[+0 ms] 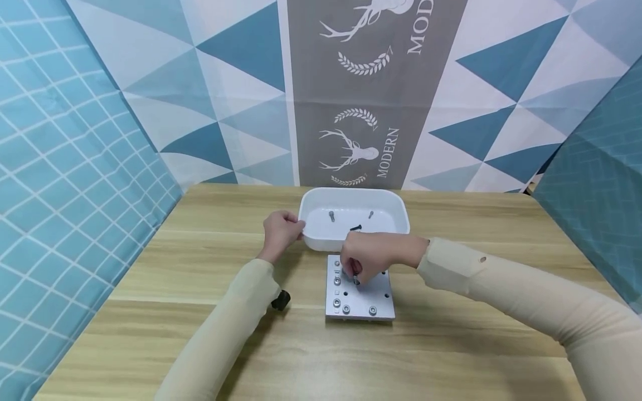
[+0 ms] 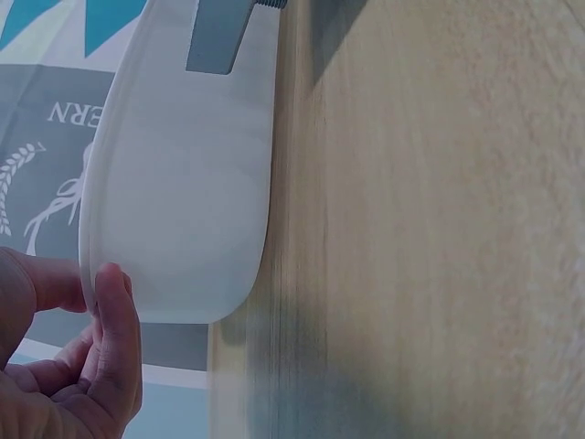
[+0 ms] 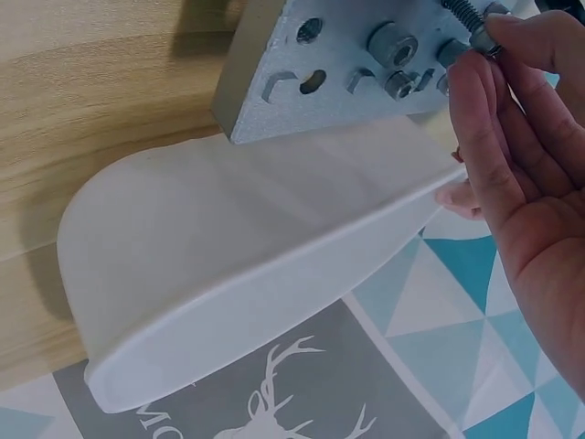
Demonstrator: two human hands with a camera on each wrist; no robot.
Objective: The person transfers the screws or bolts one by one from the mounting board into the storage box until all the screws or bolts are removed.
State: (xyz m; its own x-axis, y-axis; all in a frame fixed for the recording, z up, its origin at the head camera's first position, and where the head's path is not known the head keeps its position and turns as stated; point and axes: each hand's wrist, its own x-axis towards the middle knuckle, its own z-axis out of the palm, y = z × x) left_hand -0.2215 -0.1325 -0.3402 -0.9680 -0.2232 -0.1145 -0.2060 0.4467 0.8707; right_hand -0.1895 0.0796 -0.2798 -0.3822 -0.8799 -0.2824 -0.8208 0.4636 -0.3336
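At the near-left corner of a white tray (image 1: 323,244), my left hand (image 1: 282,229) pinches the rim between thumb and fingers, which the left wrist view also shows. My right hand (image 1: 370,253) is over a silver metal plate (image 1: 357,301). Between its thumb and fingertips it pinches a socket head screw (image 3: 468,20), whose thread shows in the right wrist view. Whether the screw's tip touches a hole cannot be told. Several socket head screws (image 1: 373,310) sit in the plate, among open holes (image 1: 387,296). Part of the plate is hidden under my right hand.
Inside the tray lie two silver screws, one on the left (image 1: 331,216) and one on the right (image 1: 370,214), plus a black screw (image 1: 355,228). A small black object (image 1: 281,301) shows beside my left sleeve. A patterned curtain (image 1: 241,111) hangs behind the wooden table (image 1: 200,267).
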